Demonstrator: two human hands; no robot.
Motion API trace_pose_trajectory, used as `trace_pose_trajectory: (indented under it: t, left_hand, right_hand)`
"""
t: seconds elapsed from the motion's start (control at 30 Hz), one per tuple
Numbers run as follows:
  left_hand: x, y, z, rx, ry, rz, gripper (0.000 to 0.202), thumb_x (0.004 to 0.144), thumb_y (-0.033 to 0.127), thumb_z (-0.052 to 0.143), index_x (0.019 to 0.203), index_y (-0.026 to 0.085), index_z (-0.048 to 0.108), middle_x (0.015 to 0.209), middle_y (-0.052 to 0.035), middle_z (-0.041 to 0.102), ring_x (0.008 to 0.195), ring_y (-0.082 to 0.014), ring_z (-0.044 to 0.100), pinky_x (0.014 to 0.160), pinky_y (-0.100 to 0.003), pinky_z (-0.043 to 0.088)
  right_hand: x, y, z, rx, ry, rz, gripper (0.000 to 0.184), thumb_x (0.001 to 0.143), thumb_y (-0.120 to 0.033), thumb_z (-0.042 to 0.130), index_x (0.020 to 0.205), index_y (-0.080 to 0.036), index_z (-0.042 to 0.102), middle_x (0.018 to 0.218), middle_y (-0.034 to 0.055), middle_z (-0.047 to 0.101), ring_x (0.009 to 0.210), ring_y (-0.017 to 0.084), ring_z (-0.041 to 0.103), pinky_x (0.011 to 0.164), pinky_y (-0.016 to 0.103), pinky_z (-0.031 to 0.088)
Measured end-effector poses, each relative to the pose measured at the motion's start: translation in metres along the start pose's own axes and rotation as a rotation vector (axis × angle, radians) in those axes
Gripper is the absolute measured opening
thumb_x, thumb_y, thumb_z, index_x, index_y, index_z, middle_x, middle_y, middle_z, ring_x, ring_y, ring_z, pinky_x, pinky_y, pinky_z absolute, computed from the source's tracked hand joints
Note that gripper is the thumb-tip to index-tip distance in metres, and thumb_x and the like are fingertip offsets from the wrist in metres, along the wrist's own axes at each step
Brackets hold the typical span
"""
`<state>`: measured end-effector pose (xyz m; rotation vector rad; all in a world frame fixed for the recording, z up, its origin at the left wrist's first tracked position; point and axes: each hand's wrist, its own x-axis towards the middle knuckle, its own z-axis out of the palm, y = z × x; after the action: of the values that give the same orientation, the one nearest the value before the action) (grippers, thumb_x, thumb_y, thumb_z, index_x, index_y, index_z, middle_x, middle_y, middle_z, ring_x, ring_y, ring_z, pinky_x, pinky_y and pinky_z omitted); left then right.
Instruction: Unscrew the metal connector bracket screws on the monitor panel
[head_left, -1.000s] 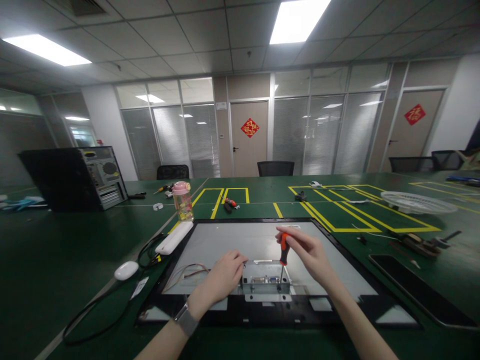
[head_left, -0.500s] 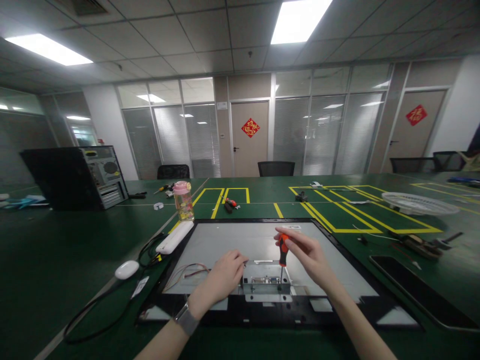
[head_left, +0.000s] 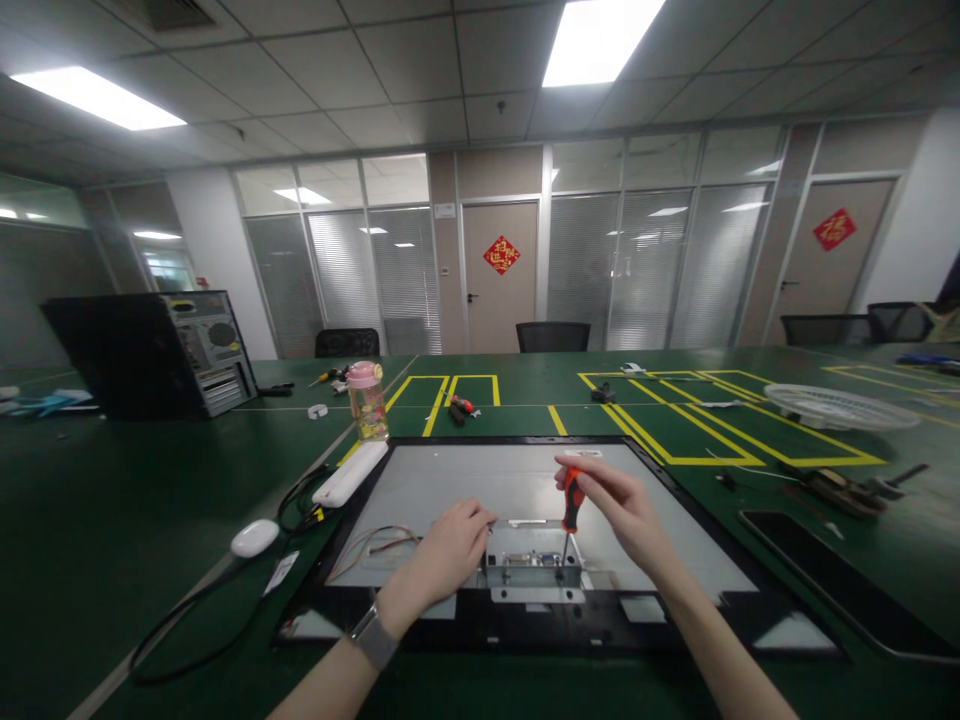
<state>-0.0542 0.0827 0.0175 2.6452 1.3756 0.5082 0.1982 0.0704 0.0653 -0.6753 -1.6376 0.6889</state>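
Observation:
A monitor panel [head_left: 420,490] lies face down on the green table, its grey metal back up inside a black frame. A small metal connector bracket [head_left: 529,570] sits at its near edge. My right hand [head_left: 619,510] is closed round a screwdriver [head_left: 571,508] with an orange and black handle, held nearly upright, its tip down on the right end of the bracket. My left hand [head_left: 446,555], a watch on its wrist, rests with curled fingers against the left end of the bracket. Thin coloured wires [head_left: 375,543] run out from under that hand.
Left of the panel lie a white bar-shaped device [head_left: 349,475], a white mouse [head_left: 253,538] and a black cable [head_left: 187,625]. A bottle with a pink lid [head_left: 367,400] stands behind. A computer case [head_left: 150,350] sits far left, a fan grille [head_left: 840,405] far right, a dark slab [head_left: 840,580] near right.
The screwdriver handle has shifted slightly right and tilted in my right hand, its tip staying on the bracket. My left hand has stayed in place.

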Motion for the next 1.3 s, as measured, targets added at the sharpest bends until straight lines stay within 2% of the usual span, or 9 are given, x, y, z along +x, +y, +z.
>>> trace_pose_trajectory:
  t: [0.17, 0.37, 0.57, 0.7, 0.83, 0.93, 1.03, 1.13, 1.3]
  left_hand:
    - [0.001, 0.000, 0.001, -0.010, -0.011, 0.000, 0.030, 0.097, 0.015, 0.035, 0.113, 0.020, 0.060, 0.107, -0.0065, 0.057, 0.101, -0.0189, 0.052, 0.091, -0.030, 0.042]
    - [0.000, 0.001, 0.000, -0.019, -0.008, 0.000, 0.032, 0.097, 0.015, 0.034, 0.117, 0.020, 0.058, 0.109, -0.0066, 0.056, 0.103, -0.0188, 0.052, 0.091, -0.030, 0.042]
    - [0.000, 0.000, 0.000, -0.001, -0.013, -0.010, 0.031, 0.097, 0.016, 0.034, 0.115, 0.020, 0.059, 0.109, -0.0063, 0.056, 0.103, -0.0190, 0.052, 0.092, -0.030, 0.042]
    - [0.000, -0.001, 0.002, -0.011, -0.007, -0.010, 0.032, 0.097, 0.015, 0.034, 0.117, 0.021, 0.059, 0.109, -0.0062, 0.056, 0.103, -0.0192, 0.052, 0.093, -0.031, 0.041]
    - [0.000, -0.001, 0.002, -0.021, -0.012, -0.012, 0.032, 0.096, 0.015, 0.035, 0.117, 0.021, 0.059, 0.110, -0.0065, 0.056, 0.104, -0.0193, 0.052, 0.093, -0.032, 0.041]
    - [0.000, -0.001, 0.001, -0.021, -0.012, -0.011, 0.032, 0.097, 0.016, 0.035, 0.117, 0.020, 0.059, 0.110, -0.0068, 0.056, 0.104, -0.0195, 0.052, 0.093, -0.032, 0.041]
    - [0.001, -0.001, 0.002, -0.021, -0.006, 0.000, 0.032, 0.097, 0.016, 0.034, 0.117, 0.020, 0.058, 0.109, -0.0070, 0.056, 0.103, -0.0194, 0.052, 0.093, -0.031, 0.041]
    - [0.001, -0.001, 0.001, -0.010, -0.011, 0.000, 0.032, 0.097, 0.015, 0.034, 0.116, 0.019, 0.059, 0.108, -0.0069, 0.056, 0.102, -0.0194, 0.052, 0.092, -0.032, 0.041]
    - [0.000, 0.000, 0.000, -0.021, -0.014, -0.009, 0.032, 0.096, 0.016, 0.035, 0.117, 0.020, 0.059, 0.109, -0.0068, 0.056, 0.104, -0.0196, 0.052, 0.094, -0.032, 0.041]
  right_hand:
    - [0.000, 0.004, 0.002, -0.071, 0.082, -0.103, 0.013, 0.078, -0.036, 0.072, 0.084, -0.024, 0.074, 0.074, 0.0024, 0.059, 0.072, 0.020, 0.058, 0.069, 0.033, 0.049]
    - [0.000, -0.003, 0.003, -0.094, 0.025, -0.063, 0.027, 0.092, -0.041, 0.052, 0.094, -0.023, 0.072, 0.092, 0.0073, 0.064, 0.089, 0.024, 0.059, 0.079, 0.036, 0.047]
    - [0.002, -0.009, 0.008, -0.007, 0.011, -0.023, 0.019, 0.083, -0.040, 0.065, 0.078, -0.021, 0.068, 0.077, 0.0037, 0.057, 0.071, 0.019, 0.055, 0.061, 0.030, 0.046]
    - [0.001, -0.011, 0.009, 0.033, 0.001, 0.013, 0.020, 0.077, -0.040, 0.072, 0.073, -0.021, 0.066, 0.072, 0.0012, 0.054, 0.065, 0.016, 0.052, 0.056, 0.027, 0.046]
    - [-0.002, -0.004, 0.007, 0.100, -0.038, 0.069, 0.022, 0.083, -0.043, 0.065, 0.087, -0.022, 0.068, 0.080, 0.0032, 0.057, 0.069, 0.017, 0.056, 0.057, 0.028, 0.049]
    - [-0.002, 0.000, 0.006, 0.206, -0.091, 0.097, 0.024, 0.089, -0.043, 0.057, 0.103, -0.024, 0.061, 0.083, 0.0045, 0.062, 0.076, 0.020, 0.059, 0.065, 0.032, 0.051]
    - [-0.001, 0.001, 0.008, 0.325, -0.123, 0.112, 0.021, 0.092, -0.042, 0.052, 0.097, -0.023, 0.059, 0.083, 0.0056, 0.064, 0.078, 0.021, 0.061, 0.071, 0.035, 0.050]
    - [0.000, 0.000, 0.009, 0.347, -0.074, 0.125, 0.025, 0.089, -0.046, 0.053, 0.089, -0.022, 0.060, 0.083, 0.0067, 0.064, 0.080, 0.023, 0.062, 0.074, 0.037, 0.050]
    - [0.000, 0.004, 0.008, 0.166, 0.086, 0.071, 0.020, 0.080, -0.042, 0.069, 0.076, -0.022, 0.064, 0.084, 0.0038, 0.061, 0.083, 0.021, 0.060, 0.077, 0.033, 0.050]
